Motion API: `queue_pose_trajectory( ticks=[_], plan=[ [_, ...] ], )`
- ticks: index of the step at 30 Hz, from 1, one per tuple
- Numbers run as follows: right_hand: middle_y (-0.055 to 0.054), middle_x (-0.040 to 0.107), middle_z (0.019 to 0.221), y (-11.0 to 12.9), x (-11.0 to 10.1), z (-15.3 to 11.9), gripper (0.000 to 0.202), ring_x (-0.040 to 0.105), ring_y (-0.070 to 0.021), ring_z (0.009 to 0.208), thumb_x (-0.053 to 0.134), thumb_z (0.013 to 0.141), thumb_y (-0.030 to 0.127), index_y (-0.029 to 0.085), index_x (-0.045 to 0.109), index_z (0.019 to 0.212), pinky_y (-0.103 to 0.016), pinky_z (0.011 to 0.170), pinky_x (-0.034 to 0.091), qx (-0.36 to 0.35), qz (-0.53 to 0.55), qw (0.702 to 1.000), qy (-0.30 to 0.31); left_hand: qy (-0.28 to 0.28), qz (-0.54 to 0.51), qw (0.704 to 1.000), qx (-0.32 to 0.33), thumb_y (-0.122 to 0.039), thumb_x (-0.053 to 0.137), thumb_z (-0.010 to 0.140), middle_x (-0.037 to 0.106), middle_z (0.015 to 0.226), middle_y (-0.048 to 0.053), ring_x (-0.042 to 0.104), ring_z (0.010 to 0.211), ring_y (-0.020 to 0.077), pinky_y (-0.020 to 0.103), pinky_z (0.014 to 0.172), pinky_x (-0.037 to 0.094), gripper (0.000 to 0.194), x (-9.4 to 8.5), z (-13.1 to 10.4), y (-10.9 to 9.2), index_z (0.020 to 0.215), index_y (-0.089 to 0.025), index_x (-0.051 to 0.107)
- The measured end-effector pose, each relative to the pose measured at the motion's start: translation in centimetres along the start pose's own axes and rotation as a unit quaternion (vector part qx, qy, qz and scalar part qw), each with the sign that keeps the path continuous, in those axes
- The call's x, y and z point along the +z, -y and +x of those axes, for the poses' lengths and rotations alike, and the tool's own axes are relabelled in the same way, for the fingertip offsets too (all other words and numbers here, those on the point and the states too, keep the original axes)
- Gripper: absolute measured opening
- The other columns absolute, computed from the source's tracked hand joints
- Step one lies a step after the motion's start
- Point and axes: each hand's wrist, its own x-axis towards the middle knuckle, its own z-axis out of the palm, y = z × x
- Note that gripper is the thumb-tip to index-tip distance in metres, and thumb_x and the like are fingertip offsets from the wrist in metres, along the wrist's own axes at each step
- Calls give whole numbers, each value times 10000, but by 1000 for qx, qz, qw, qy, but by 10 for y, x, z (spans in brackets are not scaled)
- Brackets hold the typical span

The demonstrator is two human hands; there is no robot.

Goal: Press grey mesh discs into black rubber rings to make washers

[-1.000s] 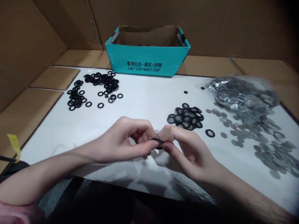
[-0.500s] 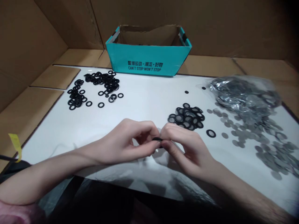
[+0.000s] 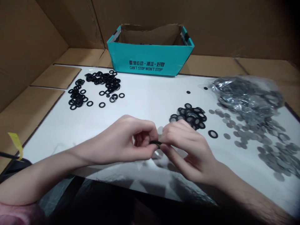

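Note:
Between my two hands, above the front of the white table, is a black rubber ring, seen nearly edge-on. My left hand pinches its left side between thumb and fingers. On the right side, the thumb and fingertips of my right hand close on the same ring. Whether a mesh disc sits inside the ring is hidden by the fingers. Just beyond my right hand lies a pile of black rings with grey discs in them. One more such ring with a disc lies apart, to the right.
Loose black rings are scattered at the back left. Grey mesh discs spread across the right side, beside a clear plastic bag full of them. A turquoise box stands at the back. Cardboard walls surround the table.
Both hands still hold the ring. The left fingers have shifted slightly and more of the ring's edge shows between the hands. The whole view has moved a little.

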Motion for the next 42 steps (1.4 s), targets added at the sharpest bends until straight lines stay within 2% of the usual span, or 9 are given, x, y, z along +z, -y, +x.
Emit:
queue_pose_trajectory(
  ticks=[6,10,15,19,23,28,33,37,42],
  plan=[
    [-6,552,672,0,10,-5,155,487,-132,628,449,914,90,207,521,841,-297,606,389,39,82,992,-82,-43,-67,996,28,-213,540,923,603,727,-1,534,624,75,175,577,433,110,9,1,5,879,-128,594],
    [-5,555,670,3,15,-10,139,499,-140,616,471,903,92,216,522,865,-318,595,356,36,54,991,-120,-34,-107,994,10,-211,574,899,558,679,-20,502,598,66,160,544,411,113,8,0,5,816,-135,583],
    [0,548,648,3,11,-6,122,491,-134,615,512,879,96,196,528,810,-323,615,316,20,4,997,-68,13,-100,995,-26,-197,640,831,507,622,-38,460,575,64,155,514,381,130,1,0,8,745,-130,568],
    [-3,535,644,0,5,-1,130,452,-133,620,496,887,123,186,527,777,-313,609,302,0,-29,999,-20,7,-56,998,-11,-201,617,844,515,611,-34,453,574,69,173,522,370,133,2,0,9,737,-127,590],
    [2,532,634,-2,6,-2,139,455,-134,609,466,895,112,200,516,801,-308,596,320,-4,-17,999,-44,2,-22,1000,5,-220,591,863,482,593,-44,414,557,67,181,503,334,158,2,0,5,731,-133,582],
    [-2,569,631,0,10,-5,138,528,-153,628,524,837,73,211,534,847,-328,593,309,-53,-88,990,-94,27,8,1000,2,-150,602,817,511,597,-45,443,548,63,176,504,348,108,1,0,3,712,-130,585],
    [-3,567,653,4,7,0,184,503,-118,608,473,921,141,194,542,759,-279,582,370,98,89,988,-77,-44,2,998,53,-217,616,878,563,645,-24,493,581,69,165,528,410,106,5,0,6,846,-117,630],
    [12,488,636,3,6,-1,285,447,-106,592,496,949,322,185,524,701,-244,533,342,219,258,938,-74,-95,0,989,110,-263,720,828,638,770,12,584,658,83,183,638,495,246,9,1,7,983,-98,623],
    [3,483,656,1,12,-4,352,443,-117,631,531,925,426,174,531,680,-251,590,363,273,408,870,-47,-135,32,978,155,-245,746,810,675,790,19,622,680,89,187,663,504,212,11,2,7,948,-116,649]
  ],
)
